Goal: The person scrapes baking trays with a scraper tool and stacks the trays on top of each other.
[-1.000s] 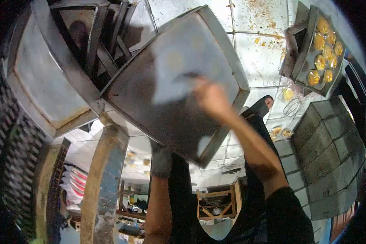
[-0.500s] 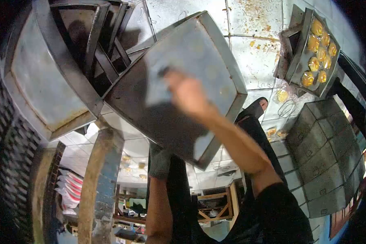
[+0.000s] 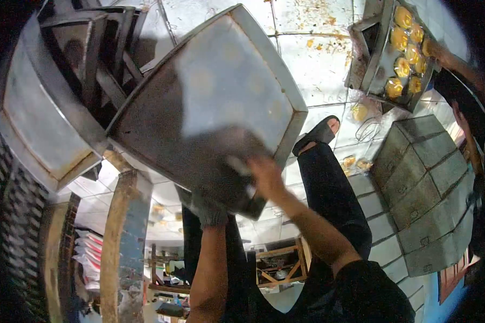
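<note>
A large square metal tray (image 3: 221, 91) with raised edges lies tilted in front of me, its inside facing me. My left hand (image 3: 207, 210), in a grey glove, is at the tray's lower edge; its fingers are hidden in shadow and under the rim. My right hand (image 3: 265, 177) is bare and blurred over the tray's lower right part. Its fingers are closed round a small tool (image 3: 238, 164), too blurred to name.
Another metal tray (image 3: 48, 118) leans at the left beside stacked trays (image 3: 91, 54). At the upper right, a tray (image 3: 380, 70) holds several wrapped yellow items, with another person's hand (image 3: 439, 54) at it. Grey crates (image 3: 425, 188) stand at the right.
My right hand has moved from the tray's middle down toward its lower right edge. The view has shifted, so things sit further left. Another person's hands have come into view at the right.
</note>
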